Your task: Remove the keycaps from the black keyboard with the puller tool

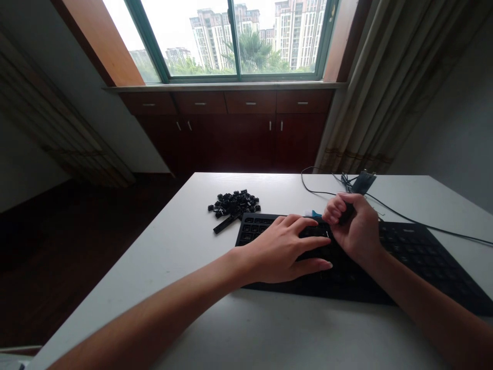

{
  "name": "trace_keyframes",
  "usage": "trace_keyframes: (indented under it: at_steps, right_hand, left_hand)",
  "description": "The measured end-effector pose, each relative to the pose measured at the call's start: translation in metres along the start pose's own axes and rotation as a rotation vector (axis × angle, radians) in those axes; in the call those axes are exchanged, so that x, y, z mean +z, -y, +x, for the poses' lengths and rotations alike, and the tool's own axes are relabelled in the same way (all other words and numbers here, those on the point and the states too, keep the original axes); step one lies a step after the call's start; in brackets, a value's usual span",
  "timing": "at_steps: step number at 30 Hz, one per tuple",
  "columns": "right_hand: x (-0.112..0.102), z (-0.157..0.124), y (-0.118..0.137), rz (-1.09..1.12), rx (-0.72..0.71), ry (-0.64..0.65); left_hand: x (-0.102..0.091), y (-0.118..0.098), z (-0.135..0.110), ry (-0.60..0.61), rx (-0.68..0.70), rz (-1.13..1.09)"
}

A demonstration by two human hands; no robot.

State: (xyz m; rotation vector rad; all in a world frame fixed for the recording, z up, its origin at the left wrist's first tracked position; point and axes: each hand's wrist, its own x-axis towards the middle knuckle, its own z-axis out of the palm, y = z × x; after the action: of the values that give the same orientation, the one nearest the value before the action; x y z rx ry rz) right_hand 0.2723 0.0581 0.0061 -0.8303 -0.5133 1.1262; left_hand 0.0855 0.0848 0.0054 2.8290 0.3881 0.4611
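A black keyboard [416, 252] lies across the white table, its left end stripped of keycaps and showing bare square sockets. My left hand [285, 249] rests palm down over its left-middle part, fingers spread and holding nothing. To its right, my right hand [354, 223] is closed in a fist around a black brush [364, 182], its broad flat head sticking up above the thumb. Between the hands, behind the keyboard's back edge, shows a small blue brush with pale bristles [313, 213]. A heap of black keycaps [236, 203] sits beyond the keyboard's left corner.
A long black spacebar [225, 224] lies in front of the keycap heap. The thin black cable [435, 227] loops along the back of the white table [165, 272] and off its right side. Beyond the table stand a dark red cabinet [231, 128], a window and curtains.
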Motion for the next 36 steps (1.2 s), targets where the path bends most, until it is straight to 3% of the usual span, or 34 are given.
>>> trace_keyframes:
  at_steps: [5,11,16,27,36]
  right_hand:
    - [-0.003,0.001,0.003,-0.041,0.038,0.024]
    - [-0.006,-0.001,0.008,-0.087,0.066,0.075]
    - [-0.006,-0.001,0.010,-0.071,0.116,0.077]
    - [-0.005,-0.005,0.003,-0.013,-0.018,0.120]
    - [-0.002,-0.013,-0.004,-0.041,0.015,0.216]
  left_hand:
    - [0.003,-0.002,0.002,0.026,0.031,0.024]
    - [0.003,0.003,-0.001,-0.014,-0.066,-0.061]
    - [0.005,0.006,-0.003,-0.016,-0.052,-0.054]
    - [0.005,0.007,-0.001,-0.007,-0.067,-0.073]
    - [0.004,0.010,0.000,-0.038,-0.087,-0.119]
